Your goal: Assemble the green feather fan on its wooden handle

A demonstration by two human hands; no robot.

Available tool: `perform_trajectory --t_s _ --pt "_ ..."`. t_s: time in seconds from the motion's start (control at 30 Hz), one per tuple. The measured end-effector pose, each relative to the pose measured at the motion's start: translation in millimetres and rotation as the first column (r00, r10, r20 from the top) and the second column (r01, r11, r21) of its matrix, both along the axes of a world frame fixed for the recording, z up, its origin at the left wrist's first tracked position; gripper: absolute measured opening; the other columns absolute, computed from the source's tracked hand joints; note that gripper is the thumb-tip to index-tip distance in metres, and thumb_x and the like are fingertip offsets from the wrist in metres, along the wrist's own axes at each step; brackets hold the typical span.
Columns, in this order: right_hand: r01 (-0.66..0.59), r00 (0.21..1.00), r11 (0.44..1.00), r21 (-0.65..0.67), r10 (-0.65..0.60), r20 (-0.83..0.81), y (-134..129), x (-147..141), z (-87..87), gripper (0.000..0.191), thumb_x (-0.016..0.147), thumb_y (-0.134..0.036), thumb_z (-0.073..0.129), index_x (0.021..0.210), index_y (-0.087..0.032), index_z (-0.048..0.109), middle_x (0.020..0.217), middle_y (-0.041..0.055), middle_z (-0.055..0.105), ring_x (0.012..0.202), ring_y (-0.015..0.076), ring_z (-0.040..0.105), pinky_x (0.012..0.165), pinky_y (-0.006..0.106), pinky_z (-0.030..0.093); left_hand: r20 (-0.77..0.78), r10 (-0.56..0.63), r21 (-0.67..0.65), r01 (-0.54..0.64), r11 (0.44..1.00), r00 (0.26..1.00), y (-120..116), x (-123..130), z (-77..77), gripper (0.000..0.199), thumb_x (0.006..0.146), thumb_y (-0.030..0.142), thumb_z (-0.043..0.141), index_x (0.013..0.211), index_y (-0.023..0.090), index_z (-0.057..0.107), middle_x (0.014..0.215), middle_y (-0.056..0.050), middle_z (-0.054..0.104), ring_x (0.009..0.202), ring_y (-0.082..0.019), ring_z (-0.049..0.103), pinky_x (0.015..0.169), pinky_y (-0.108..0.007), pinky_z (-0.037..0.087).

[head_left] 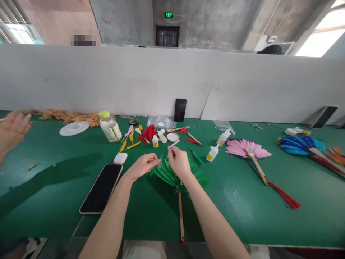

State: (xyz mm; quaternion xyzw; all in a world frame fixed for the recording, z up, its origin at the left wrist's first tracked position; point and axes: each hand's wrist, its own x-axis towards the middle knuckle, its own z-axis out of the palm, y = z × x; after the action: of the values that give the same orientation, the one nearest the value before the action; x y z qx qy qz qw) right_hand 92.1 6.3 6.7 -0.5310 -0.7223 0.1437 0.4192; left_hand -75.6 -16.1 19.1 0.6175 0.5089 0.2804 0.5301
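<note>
As a green feather fan (165, 174) lies at the near middle of a green tabletop (242, 223), its wooden handle (181, 216) pointing toward the near edge, a person's two bare hands meet over its far feathers. The left hand (145, 165) has thumb and fingers drawn close together at the fan's left side; whether they pinch a feather cannot be told. The right hand (178, 162) grips a slim white stick (174, 143) between its fingers. At left, a large phone (101, 189) lies screen up, a small white case (120, 158) at its far end. Right of the hands rest a loose green feather (197, 156) and two white bottles (212, 153), with a pink feather fan (249, 149) beyond them to the right and a blue feather fan (300, 145) at far right. Farther back, yellow feathers (133, 146), red feathers (148, 133), two smaller bottles (155, 141) and a round white dish (173, 137) spread across the middle, near a green-lidded jar (110, 127). At the left edge, another person's hand (13, 131) appears blurred. An upright phone (180, 110) leans against a white partition (107, 79), and a lit green exit sign (169, 14) hangs on the far wall.
</note>
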Motion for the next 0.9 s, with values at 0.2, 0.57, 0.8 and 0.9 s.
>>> perform_trajectory --t_s 0.2,0.57,0.8,0.9 --pt "0.009 0.976 1.000 0.007 -0.007 -0.219 7 16 5.6 0.030 0.089 -0.031 0.036 0.071 -0.018 0.056 0.048 0.0012 0.055 0.043 0.0132 0.053 0.047 0.021 0.038 0.064 -0.008 -0.045 0.011 0.999 0.998 0 -5 2.8 0.029 0.078 0.044 0.052 0.069 0.017 0.046 0.047 0.010 0.024 0.041 -0.005 0.021 0.040 -0.019 0.016" --pt "-0.471 0.849 0.878 -0.086 0.424 -0.316 8 20 4.0 0.023 0.082 -0.025 0.051 0.094 -0.017 0.069 0.090 0.0055 0.070 0.081 0.0186 0.065 0.074 0.027 0.049 0.019 -0.067 -0.045 0.068 0.997 0.998 -1 -3 2.6 0.029 0.079 0.045 0.051 0.072 0.017 0.049 0.047 0.010 0.026 0.041 -0.006 0.023 0.040 -0.020 0.017" --pt "-0.532 0.836 0.810 -0.247 0.457 -0.304 4 20 7.6 0.024 0.082 -0.031 0.051 0.077 -0.016 0.069 0.058 0.0009 0.062 0.051 0.0122 0.056 0.052 0.021 0.046 -0.046 -0.113 -0.022 0.112 0.993 0.993 -3 -11 9.6 0.026 0.076 0.042 0.054 0.071 0.017 0.051 0.049 0.008 0.032 0.042 -0.006 0.028 0.041 -0.019 0.019" --pt "-0.569 0.811 0.758 -0.319 0.455 -0.366 1 15 10.0 0.030 0.082 -0.038 0.050 0.070 -0.016 0.065 0.050 -0.0014 0.056 0.043 0.0106 0.051 0.043 0.020 0.043 -0.035 -0.164 -0.038 0.163 0.986 0.986 -6 -16 13.6 0.026 0.076 0.042 0.056 0.069 0.017 0.050 0.048 0.008 0.032 0.041 -0.005 0.026 0.040 -0.019 0.017"
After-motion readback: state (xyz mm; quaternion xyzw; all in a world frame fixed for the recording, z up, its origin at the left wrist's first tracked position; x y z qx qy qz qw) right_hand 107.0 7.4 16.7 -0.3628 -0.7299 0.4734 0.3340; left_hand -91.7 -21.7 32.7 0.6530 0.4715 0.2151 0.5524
